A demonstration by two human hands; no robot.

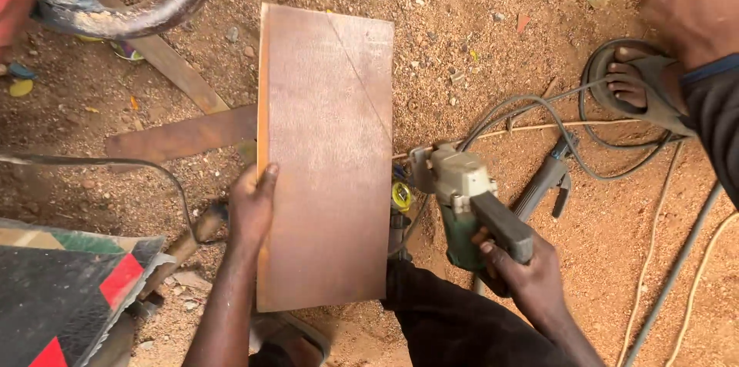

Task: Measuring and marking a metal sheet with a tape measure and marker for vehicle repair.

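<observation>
A rectangular brown wooden board point(327, 159) lies flat over the sandy ground, with a thin diagonal line drawn across its far right corner. My left hand point(252, 209) grips the board's left edge, thumb on top. My right hand point(523, 274) holds the grip of a green and grey power saw point(462, 197), which hangs just off the board's right edge, not touching it. A yellow tape measure point(401, 196) lies between the saw and the board.
Grey cables point(554, 117) curl over the ground at right, near another person's sandalled foot point(631, 82). Wood strips point(181, 136) lie left of the board. A patterned black, red and green panel point(69, 298) sits at lower left. A curved metal tube point(131, 20) is at top left.
</observation>
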